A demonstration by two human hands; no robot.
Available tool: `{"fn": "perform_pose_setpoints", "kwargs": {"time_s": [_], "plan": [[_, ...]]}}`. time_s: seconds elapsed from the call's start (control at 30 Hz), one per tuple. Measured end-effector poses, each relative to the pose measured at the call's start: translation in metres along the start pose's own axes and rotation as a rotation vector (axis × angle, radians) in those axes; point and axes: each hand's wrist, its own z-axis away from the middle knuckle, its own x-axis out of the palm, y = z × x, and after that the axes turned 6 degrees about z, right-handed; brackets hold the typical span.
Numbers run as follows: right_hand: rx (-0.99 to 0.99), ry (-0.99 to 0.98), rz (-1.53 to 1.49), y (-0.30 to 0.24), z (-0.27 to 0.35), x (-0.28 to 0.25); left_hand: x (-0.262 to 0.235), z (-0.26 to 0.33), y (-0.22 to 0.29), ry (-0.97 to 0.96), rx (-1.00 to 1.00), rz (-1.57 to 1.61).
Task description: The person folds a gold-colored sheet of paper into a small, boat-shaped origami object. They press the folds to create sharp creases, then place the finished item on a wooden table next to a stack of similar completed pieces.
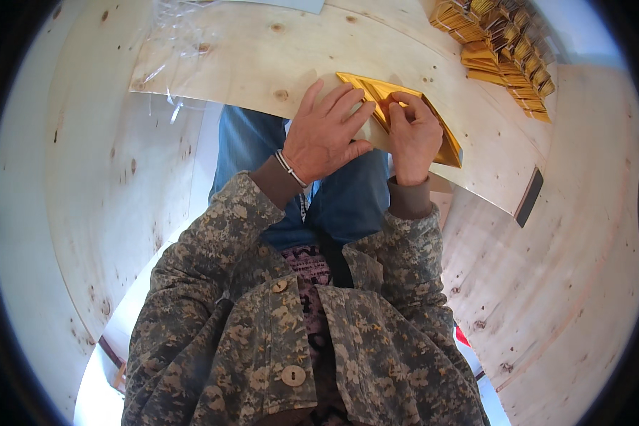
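Head view: both hands, left (326,135) flat, right (413,135) pinching, press gold foil sheet (405,106).

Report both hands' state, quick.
Left hand: open, flat, pressing on the gold foil sheet.
Right hand: closed, pinching the gold foil sheet's fold.

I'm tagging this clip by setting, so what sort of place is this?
Probably a small craft or packing workshop. The hands, left and right, press a gold foil sheet on a plywood worktable, with stacks of folded gold pieces and clear plastic film nearby.
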Motion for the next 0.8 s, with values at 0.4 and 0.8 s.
{"fn": "perform_pose_setpoints", "kwargs": {"time_s": [0.4, 0.8], "plan": [[0.031, -0.005, -0.112, 0.0047, -0.0017, 0.0005, 0.0083, 0.0034, -0.0061, -0.128, -0.053, -0.080], [0.040, 0.004, -0.144, 0.0030, -0.0017, -0.0001, 0.0068, 0.0020, -0.0084, -0.175, -0.052, -0.111]]}}
